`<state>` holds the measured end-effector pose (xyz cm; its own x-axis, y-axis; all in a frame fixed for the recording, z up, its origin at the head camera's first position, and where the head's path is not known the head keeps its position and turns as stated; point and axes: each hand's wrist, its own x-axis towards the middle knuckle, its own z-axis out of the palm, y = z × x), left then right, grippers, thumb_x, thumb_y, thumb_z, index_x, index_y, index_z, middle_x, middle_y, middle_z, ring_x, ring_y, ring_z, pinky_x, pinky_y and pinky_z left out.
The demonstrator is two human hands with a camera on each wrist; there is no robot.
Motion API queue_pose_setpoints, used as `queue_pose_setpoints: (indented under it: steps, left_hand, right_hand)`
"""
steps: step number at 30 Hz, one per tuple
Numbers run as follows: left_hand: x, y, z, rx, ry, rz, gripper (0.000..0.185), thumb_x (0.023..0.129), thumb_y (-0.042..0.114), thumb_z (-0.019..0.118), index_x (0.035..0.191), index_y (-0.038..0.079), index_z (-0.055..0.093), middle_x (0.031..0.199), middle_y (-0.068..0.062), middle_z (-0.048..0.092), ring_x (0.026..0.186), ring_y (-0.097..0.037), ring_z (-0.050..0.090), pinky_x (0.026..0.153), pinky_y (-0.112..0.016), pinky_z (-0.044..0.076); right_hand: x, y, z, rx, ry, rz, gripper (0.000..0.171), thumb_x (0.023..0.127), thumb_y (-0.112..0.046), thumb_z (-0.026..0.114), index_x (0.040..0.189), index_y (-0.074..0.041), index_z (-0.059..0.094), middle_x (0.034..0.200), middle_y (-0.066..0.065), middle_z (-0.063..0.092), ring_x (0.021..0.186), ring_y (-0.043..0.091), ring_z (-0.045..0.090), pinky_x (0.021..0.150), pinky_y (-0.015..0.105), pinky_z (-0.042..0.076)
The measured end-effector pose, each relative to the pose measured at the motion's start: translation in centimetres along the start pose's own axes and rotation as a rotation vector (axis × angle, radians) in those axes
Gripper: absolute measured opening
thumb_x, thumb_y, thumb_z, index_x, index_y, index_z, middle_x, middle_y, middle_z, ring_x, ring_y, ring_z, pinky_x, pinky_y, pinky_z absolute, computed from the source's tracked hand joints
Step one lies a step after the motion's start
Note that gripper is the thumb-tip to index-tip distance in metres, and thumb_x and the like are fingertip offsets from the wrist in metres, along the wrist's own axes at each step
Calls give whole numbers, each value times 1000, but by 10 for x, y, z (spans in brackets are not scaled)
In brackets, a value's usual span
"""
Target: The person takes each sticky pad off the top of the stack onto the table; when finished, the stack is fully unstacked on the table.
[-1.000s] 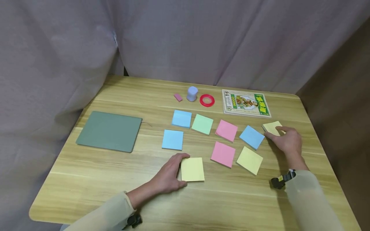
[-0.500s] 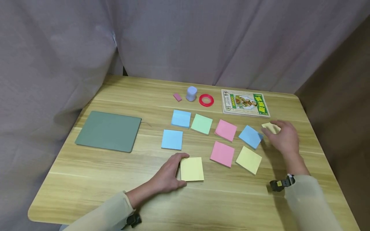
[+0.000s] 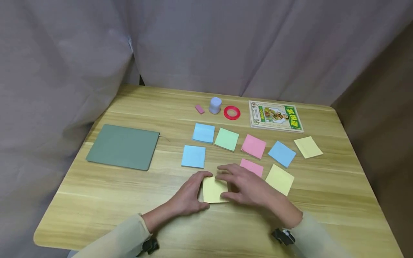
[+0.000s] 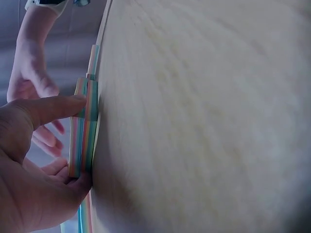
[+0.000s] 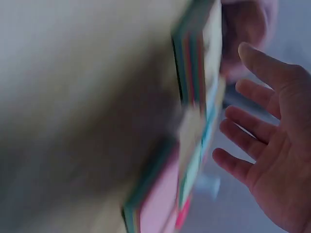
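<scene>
Under my left hand (image 3: 185, 196) a small stack of sticky note pads with a yellow top (image 3: 211, 191) lies on the table. Thumb and fingers grip its left part at opposite edges. From the left wrist, layered colours show along the sides of the stacked pads (image 4: 88, 141), apparently two thick. Over the right side of this stack hovers my right hand (image 3: 248, 186), fingers spread and loosely bent. In the right wrist view that hand (image 5: 277, 136) holds nothing. Beside its forearm are a pink pad (image 3: 253, 166), partly covered, and a yellow pad (image 3: 281, 179).
Farther back lie two blue pads (image 3: 193, 156), a green pad (image 3: 227, 139), another pink pad (image 3: 253, 146), a third blue pad (image 3: 282, 153) and a yellow pad (image 3: 308, 147). A green notebook (image 3: 124, 147), red tape roll (image 3: 232, 113), lavender container (image 3: 215, 105), pink eraser (image 3: 199, 109) and booklet (image 3: 275, 116) surround them.
My right hand has let go of the yellow pad at the far right and moved left to the stack by my left hand. The left hand has kept its grip in place.
</scene>
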<state>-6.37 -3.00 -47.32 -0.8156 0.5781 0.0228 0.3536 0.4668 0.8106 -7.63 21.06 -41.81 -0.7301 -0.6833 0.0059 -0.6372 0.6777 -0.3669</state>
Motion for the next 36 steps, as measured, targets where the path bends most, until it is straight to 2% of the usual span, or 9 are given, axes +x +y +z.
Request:
queue_pose_setpoints:
  steps: [3,8,17,22,25,28,33,36]
  left_hand:
    - [1,0,0,3,-13,-2,90,64,10,88,140,9,40,137,-5,48,128,-18,43,107,-38,37]
    - [0,1,0,14,-13,0,91,64,10,88,141,7,39,139,-6,48,130,-20,43,107,-40,37]
    - [2,1,-1,30,-24,-5,92,62,6,88,141,9,39,138,-5,48,129,-19,43,107,-39,37]
    - [3,0,-1,31,-20,-8,90,62,3,86,140,9,40,137,-4,49,127,-17,43,107,-37,37]
    - [3,1,-1,23,-18,-9,87,64,3,85,140,9,41,137,-4,49,129,-17,43,108,-36,35]
    - [2,1,0,19,-13,-6,84,66,2,85,139,8,42,137,-4,49,130,-18,42,109,-37,34]
    - [1,1,0,24,-4,19,82,67,1,85,137,6,44,135,-6,50,129,-20,43,108,-39,36]
    - [1,1,0,26,0,26,81,67,1,85,137,6,44,134,-6,51,128,-20,44,107,-39,37]
  right_hand:
    - [3,-11,13,-11,-48,-48,62,82,-50,75,131,-15,62,142,5,49,130,20,44,106,40,37]
    - [6,-18,25,-38,-55,-16,68,75,-48,82,131,-16,62,140,3,49,127,19,46,104,38,40]
    - [8,-21,36,-72,29,31,68,70,-38,87,129,-15,61,131,6,54,119,23,52,94,39,48]
    - [2,-20,28,-41,44,69,69,66,-37,89,126,-14,63,126,6,56,116,23,54,90,40,50]
    - [-9,-16,15,8,55,141,70,64,-38,90,126,-16,64,127,4,56,116,22,53,93,41,49]
    - [-26,-6,-2,52,103,251,73,64,-38,91,127,-16,64,130,5,56,119,25,53,97,47,46]
    - [-65,22,-31,81,256,526,76,68,-43,88,130,-10,61,133,14,55,120,41,51,95,63,40]
    - [-94,44,-44,72,323,704,78,73,-49,83,133,-6,58,134,21,53,115,47,50,88,65,40]
